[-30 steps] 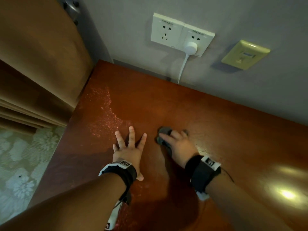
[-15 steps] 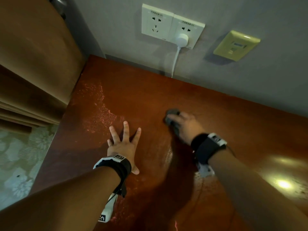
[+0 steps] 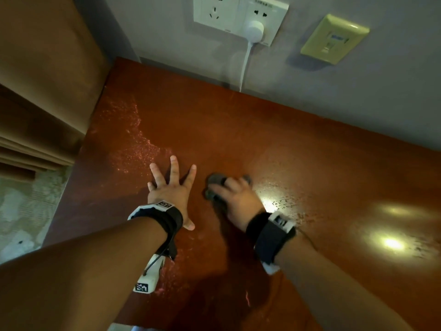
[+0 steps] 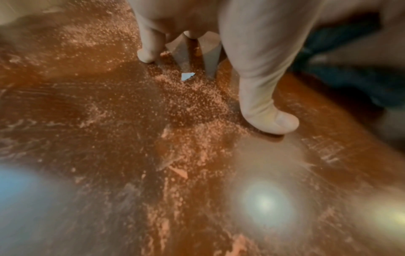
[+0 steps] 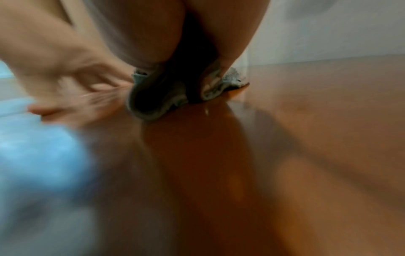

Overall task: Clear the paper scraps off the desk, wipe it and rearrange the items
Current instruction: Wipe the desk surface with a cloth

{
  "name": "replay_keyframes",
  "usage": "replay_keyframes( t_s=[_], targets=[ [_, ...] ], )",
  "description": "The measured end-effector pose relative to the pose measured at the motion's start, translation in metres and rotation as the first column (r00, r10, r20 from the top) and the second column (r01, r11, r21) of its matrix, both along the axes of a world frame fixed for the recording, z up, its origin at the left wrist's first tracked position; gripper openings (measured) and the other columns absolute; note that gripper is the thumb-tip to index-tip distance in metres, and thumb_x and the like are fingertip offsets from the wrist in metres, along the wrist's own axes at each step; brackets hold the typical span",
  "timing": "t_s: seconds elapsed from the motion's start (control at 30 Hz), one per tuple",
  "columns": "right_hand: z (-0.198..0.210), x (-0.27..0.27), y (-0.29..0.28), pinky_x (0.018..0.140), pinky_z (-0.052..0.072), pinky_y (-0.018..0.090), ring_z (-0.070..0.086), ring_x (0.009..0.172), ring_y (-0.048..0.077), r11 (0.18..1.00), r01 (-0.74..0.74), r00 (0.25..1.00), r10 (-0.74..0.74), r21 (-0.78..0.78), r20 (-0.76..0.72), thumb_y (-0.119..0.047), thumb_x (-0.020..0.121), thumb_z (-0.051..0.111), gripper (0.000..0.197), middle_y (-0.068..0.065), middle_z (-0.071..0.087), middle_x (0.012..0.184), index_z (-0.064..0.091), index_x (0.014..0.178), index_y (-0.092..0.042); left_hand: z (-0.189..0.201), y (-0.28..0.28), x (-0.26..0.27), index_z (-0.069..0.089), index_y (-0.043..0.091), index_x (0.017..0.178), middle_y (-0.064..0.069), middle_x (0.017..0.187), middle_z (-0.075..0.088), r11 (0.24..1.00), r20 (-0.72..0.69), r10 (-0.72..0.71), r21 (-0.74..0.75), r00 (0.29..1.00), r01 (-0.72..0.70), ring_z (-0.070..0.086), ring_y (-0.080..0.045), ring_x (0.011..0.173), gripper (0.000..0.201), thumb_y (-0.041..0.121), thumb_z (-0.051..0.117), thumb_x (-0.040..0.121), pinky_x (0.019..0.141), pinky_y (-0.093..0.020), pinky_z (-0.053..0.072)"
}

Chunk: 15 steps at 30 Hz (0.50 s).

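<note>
Right hand (image 3: 238,199) and cloth (image 3: 213,180), nearer left hand (image 3: 170,192)

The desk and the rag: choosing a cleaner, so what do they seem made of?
Desk: likely wood or veneer, glossy reddish-brown varnish; it mirrors light glare. Rag: soft grey cloth, judging by crumpled folds and a fuzzy edge.

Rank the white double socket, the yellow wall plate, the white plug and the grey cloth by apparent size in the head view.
1. white double socket, though cut off by the frame's top edge
2. yellow wall plate
3. grey cloth, partly hidden under the right hand
4. white plug
</note>
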State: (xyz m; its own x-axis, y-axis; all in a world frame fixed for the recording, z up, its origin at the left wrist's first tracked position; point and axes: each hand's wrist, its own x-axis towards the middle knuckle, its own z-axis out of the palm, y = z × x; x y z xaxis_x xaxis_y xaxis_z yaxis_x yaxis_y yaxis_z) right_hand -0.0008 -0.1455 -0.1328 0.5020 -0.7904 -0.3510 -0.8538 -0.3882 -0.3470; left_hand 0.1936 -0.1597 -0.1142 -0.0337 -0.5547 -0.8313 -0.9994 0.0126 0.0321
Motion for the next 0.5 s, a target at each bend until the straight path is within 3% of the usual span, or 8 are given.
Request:
replay_keyframes(
  t_s=[0.07, 0.13, 0.2, 0.3, 0.37, 0.43, 0.5],
  targets=[
    [-0.002, 0.007, 0.049, 0.069, 0.058, 0.038, 0.056, 0.087, 0.029, 0.994, -0.100, 0.994, 0.102, -0.050, 0.031, -0.014, 0.069, 0.076, 0.070, -0.002, 0.056, 0.107, 0.055, 0.133, -0.033, 0.000, 0.000, 0.000, -0.034, 0.040, 0.144, -0.010, 0.143, -0.054, 1.000, 0.004, 0.003, -0.009, 1.000, -0.003, -0.030, -0.056, 0.136, 0.150, 0.055, 0.088, 0.059, 0.116, -0.062, 0.014],
    [-0.003, 0.012, 0.082, 0.076, 0.057, 0.041, 0.055, 0.094, 0.032, 0.991, -0.135, 0.991, 0.134, 0.015, 0.025, -0.015, 0.074, 0.071, 0.068, 0.002, 0.057, 0.113, 0.051, 0.138, -0.030, 0.000, 0.000, -0.001, -0.035, 0.040, 0.144, -0.009, 0.143, -0.054, 1.000, 0.010, 0.004, -0.016, 1.000, -0.004, -0.030, -0.055, 0.137, 0.150, 0.056, 0.087, 0.059, 0.116, -0.062, 0.015],
    [-0.007, 0.012, 0.091, 0.082, 0.055, 0.047, 0.050, 0.105, 0.037, 0.991, -0.101, 0.995, 0.099, 0.090, 0.029, -0.013, 0.083, 0.064, 0.068, 0.004, 0.052, 0.122, 0.039, 0.144, -0.032, 0.001, 0.001, -0.001, -0.035, 0.040, 0.144, -0.009, 0.144, -0.053, 1.000, 0.011, 0.003, -0.018, 1.000, -0.003, -0.030, -0.055, 0.137, 0.150, 0.057, 0.087, 0.059, 0.116, -0.062, 0.014],
    [-0.010, 0.005, 0.075, 0.076, 0.057, 0.042, 0.056, 0.097, 0.032, 0.991, -0.129, 0.991, 0.127, 0.043, 0.040, -0.020, 0.077, 0.074, 0.069, 0.001, 0.056, 0.117, 0.047, 0.138, -0.035, 0.002, 0.001, 0.000, -0.034, 0.040, 0.144, -0.010, 0.143, -0.053, 1.000, 0.005, 0.002, -0.014, 1.000, -0.002, -0.030, -0.056, 0.136, 0.150, 0.058, 0.087, 0.059, 0.116, -0.063, 0.014],
    [-0.004, -0.006, 0.055, 0.073, 0.057, 0.043, 0.056, 0.093, 0.028, 0.998, -0.048, 0.995, 0.046, 0.028, 0.085, -0.020, 0.079, 0.073, 0.061, -0.002, 0.058, 0.111, 0.051, 0.133, -0.037, 0.003, 0.000, 0.001, -0.034, 0.041, 0.145, -0.010, 0.143, -0.053, 1.000, -0.004, 0.001, -0.012, 1.000, -0.001, -0.030, -0.056, 0.136, 0.150, 0.057, 0.088, 0.058, 0.116, -0.063, 0.014],
    [0.000, -0.031, 0.020, 0.084, 0.053, 0.048, 0.054, 0.106, 0.030, 0.992, 0.126, 0.988, -0.127, 0.016, 0.094, -0.010, 0.085, 0.064, 0.058, -0.001, 0.056, 0.120, 0.049, 0.131, -0.042, 0.003, 0.000, 0.001, -0.033, 0.041, 0.145, -0.010, 0.144, -0.053, 1.000, -0.014, 0.002, -0.015, 1.000, -0.002, -0.030, -0.056, 0.136, 0.151, 0.056, 0.088, 0.057, 0.116, -0.063, 0.014],
    [0.002, -0.070, -0.022, 0.099, 0.047, 0.047, 0.049, 0.120, 0.033, 0.943, 0.331, 0.943, -0.331, -0.011, 0.026, -0.006, 0.090, 0.055, 0.059, 0.003, 0.050, 0.134, 0.047, 0.134, -0.044, 0.003, 0.001, 0.002, -0.032, 0.041, 0.146, -0.009, 0.145, -0.052, 1.000, -0.009, -0.001, -0.024, 1.000, 0.001, -0.030, -0.056, 0.136, 0.150, 0.058, 0.088, 0.057, 0.116, -0.063, 0.015]
  ],
)
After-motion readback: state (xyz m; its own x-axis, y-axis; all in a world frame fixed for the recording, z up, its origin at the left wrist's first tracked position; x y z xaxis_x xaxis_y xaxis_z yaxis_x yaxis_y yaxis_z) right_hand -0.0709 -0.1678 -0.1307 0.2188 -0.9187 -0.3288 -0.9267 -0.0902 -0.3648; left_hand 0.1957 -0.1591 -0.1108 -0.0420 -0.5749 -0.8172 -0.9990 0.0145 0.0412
